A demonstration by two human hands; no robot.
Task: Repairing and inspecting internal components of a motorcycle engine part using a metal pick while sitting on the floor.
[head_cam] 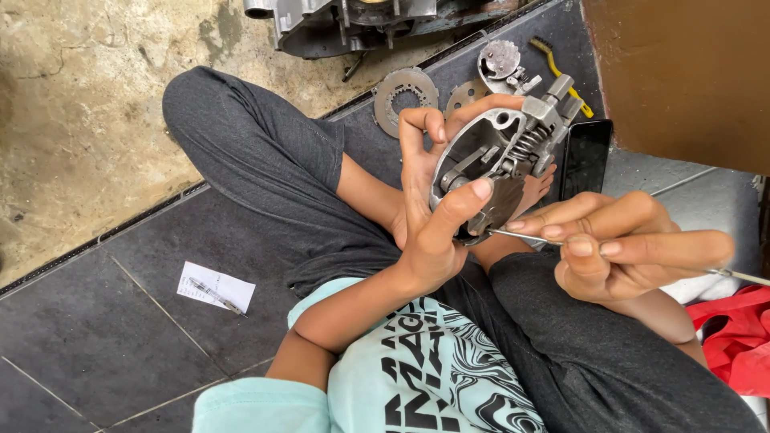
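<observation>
Head view: two hands at a metal engine part over the lap.

The left hand point(429, 216) is clamped on the engine part point(497, 164); the right hand point(622, 244) pinches a thin rod point(525, 237) whose tip touches it. A phone point(585, 158) lies on the floor point(112, 337) beyond.

- Left hand point(425, 216) gripping a grey metal engine part point(499, 160), thumb pressed on its lower edge.
- Right hand point(622, 244) just right of the part, pinching a thin metal rod point(521, 236), tip touching the part's underside.
- Beyond the part: toothed discs point(405, 96), black phone point(585, 156).
- Far left of the part: paper slip with pen point(215, 290) on dark floor tiles point(96, 337).
</observation>
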